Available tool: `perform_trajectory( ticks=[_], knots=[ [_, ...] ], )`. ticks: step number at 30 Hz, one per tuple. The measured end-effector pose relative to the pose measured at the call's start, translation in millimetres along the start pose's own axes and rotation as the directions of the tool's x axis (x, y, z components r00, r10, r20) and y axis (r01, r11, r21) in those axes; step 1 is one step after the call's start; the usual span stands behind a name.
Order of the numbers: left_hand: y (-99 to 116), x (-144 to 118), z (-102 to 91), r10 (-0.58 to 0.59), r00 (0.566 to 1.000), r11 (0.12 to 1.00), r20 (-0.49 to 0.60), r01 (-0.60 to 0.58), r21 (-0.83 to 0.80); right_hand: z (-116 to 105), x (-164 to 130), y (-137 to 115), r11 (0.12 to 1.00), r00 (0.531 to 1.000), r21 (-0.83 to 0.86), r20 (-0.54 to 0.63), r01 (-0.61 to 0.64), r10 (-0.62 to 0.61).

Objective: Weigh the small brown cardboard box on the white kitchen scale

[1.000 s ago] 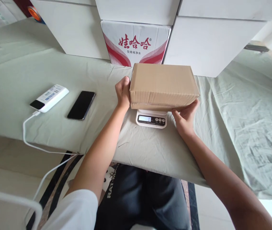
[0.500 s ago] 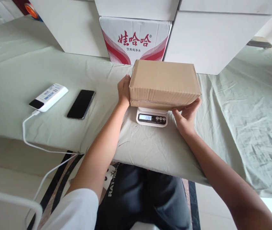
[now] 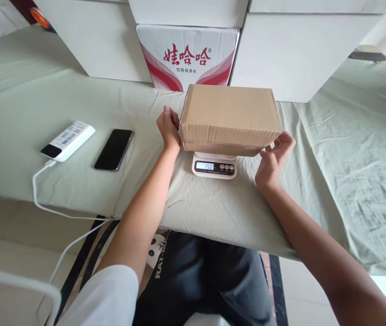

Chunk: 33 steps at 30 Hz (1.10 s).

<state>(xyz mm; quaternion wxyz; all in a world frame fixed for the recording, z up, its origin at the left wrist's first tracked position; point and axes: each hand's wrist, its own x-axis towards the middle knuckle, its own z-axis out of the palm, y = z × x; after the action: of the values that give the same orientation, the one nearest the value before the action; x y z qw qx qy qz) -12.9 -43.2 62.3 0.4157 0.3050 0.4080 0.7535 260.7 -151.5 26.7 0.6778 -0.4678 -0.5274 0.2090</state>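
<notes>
A plain brown cardboard box [image 3: 229, 117] rests on a small white digital scale [image 3: 214, 165] whose lit display shows 150. My left hand [image 3: 168, 127] hovers just off the box's left end, fingers loosely curled, holding nothing. My right hand [image 3: 275, 159] is beside the box's front right corner, fingers spread and apart from the cardboard. Both sit on a table draped in pale green cloth [image 3: 213, 203].
A black phone [image 3: 114, 149] and a white power bank [image 3: 68, 141] with a white cable [image 3: 43, 199] lie at the left. White boxes [image 3: 298, 50] and a red-and-white printed carton [image 3: 186, 54] stand stacked behind the scale.
Both hands have let go of the box and drawn back slightly. The box has settled on the scale, and the reading has gone from 0 through 138 to 150.
</notes>
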Motion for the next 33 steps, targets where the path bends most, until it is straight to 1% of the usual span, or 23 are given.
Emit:
perform_trajectory(
  ticks=[2,6,9,11,13,15,18,20,28,33],
  knots=[
    [-0.9,2.3,-0.7,-0.015,0.999,1.0,-0.047,0.014,-0.016,-3.6,5.1,8.0,1.0,0.997,0.008,-0.08,-0.015,0.015],
    [-1.5,5.5,-0.2,-0.049,0.995,0.998,-0.091,0.046,-0.035,-7.2,12.8,25.0,0.992,0.984,0.09,-0.145,-0.088,0.101],
    [-0.1,6.8,0.8,-0.086,0.991,0.996,-0.099,0.081,-0.047,-8.3,16.9,30.4,0.978,0.958,0.109,-0.21,-0.178,0.197],
    [0.4,7.7,0.8,-0.11,0.989,0.993,-0.094,0.106,-0.054,-8.9,19.7,30.5,0.967,0.932,0.087,-0.255,-0.242,0.256],
    [0.3,8.7,0.2,-0.124,0.989,0.991,-0.083,0.119,-0.057,-9.2,21.7,29.5,0.957,0.915,0.053,-0.281,-0.286,0.289],
    [0.1,9.5,-0.8,-0.127,0.99,0.991,-0.067,0.123,-0.054,-8.8,22.2,28.3,0.956,0.918,0.014,-0.275,-0.293,0.285],
    [0.5,9.9,-1.6,-0.13,0.99,0.991,-0.053,0.128,-0.044,-6.9,20.9,26.2,0.964,0.94,-0.026,-0.23,-0.266,0.253],
    [0.7,10.3,-1.7,-0.139,0.989,0.99,-0.047,0.137,-0.044,-5.1,19.9,24.7,0.966,0.946,-0.035,-0.217,-0.255,0.242],
    [-7.1,15.9,-1.9,-0.18,0.983,0.982,-0.025,0.179,-0.059,-1.7,19.8,19.7,0.977,0.969,-0.003,-0.131,-0.213,0.21],
    [-3.2,13.0,0.0,-0.209,0.978,0.977,-0.025,0.208,-0.057,-1.3,20.2,15.3,0.977,0.973,-0.016,-0.1,-0.211,0.209]
  ],
)
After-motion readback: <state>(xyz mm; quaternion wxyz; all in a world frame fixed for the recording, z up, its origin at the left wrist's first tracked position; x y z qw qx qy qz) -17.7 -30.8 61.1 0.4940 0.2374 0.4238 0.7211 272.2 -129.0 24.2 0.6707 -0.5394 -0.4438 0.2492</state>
